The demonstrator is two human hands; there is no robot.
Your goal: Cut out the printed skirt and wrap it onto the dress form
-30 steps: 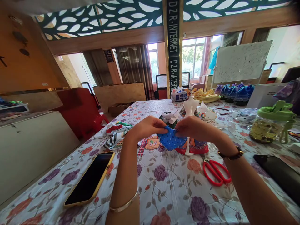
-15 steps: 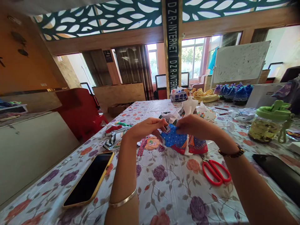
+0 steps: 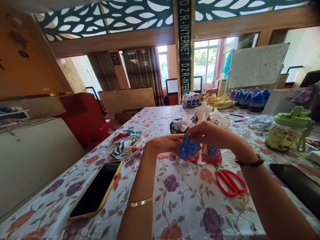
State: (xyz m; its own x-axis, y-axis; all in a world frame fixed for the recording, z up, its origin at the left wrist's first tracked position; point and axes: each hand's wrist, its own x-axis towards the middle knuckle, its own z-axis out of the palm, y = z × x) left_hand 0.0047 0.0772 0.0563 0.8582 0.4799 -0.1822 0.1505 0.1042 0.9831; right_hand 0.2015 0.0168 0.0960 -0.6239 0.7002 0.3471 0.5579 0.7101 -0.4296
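Between my hands is a piece of blue dotted fabric point(image 3: 189, 147), folded over on itself. My left hand point(image 3: 170, 144) pinches its left side, and my right hand point(image 3: 206, 134) grips its top edge from above. Just behind the fabric stands a small white mannequin point(image 3: 203, 112) on a stand, its lower part partly covered by my right hand. Red and blue patterned cloth point(image 3: 211, 154) hangs or lies at the stand's foot; which of the two I cannot tell. Red-handled scissors point(image 3: 230, 181) lie on the table below my right wrist.
A phone in a yellow case point(image 3: 96, 190) lies left, near a pile of printed fabric scraps point(image 3: 127, 145). Rightward are a green-lidded jar point(image 3: 286, 131) and a black case point(image 3: 297, 186). Blue and purple doll dresses point(image 3: 257, 99) stand at the back of the flowered tablecloth point(image 3: 185, 200).
The blue fabric has been turned and folded into a narrower shape. My left hand has shifted slightly right and lower; my right hand stays almost in place.
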